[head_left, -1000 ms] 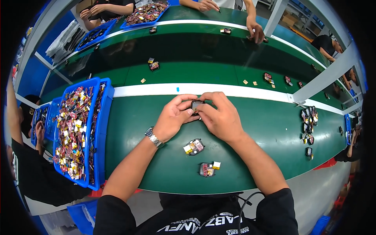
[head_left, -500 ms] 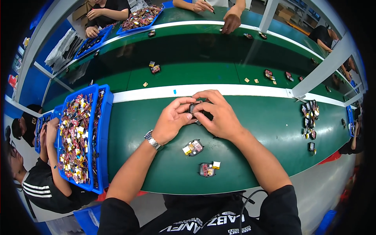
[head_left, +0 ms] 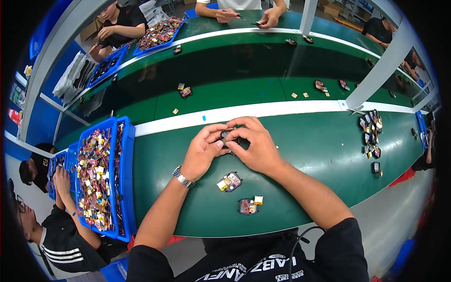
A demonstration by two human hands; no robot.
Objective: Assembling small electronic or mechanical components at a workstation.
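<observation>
Trays (head_left: 127,188) left of hands (head_left: 198,155), casings (head_left: 232,182) nearby

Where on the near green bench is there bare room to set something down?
Between the right forearm and the clustered parts, bar a pale speck; also between the blue trays and left forearm. Crowded: between the forearms, two opened units.

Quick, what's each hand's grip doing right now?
Left hand: closed, holding one side of a small black case.
Right hand: closed on the same case from the other side, partly covering it.
</observation>
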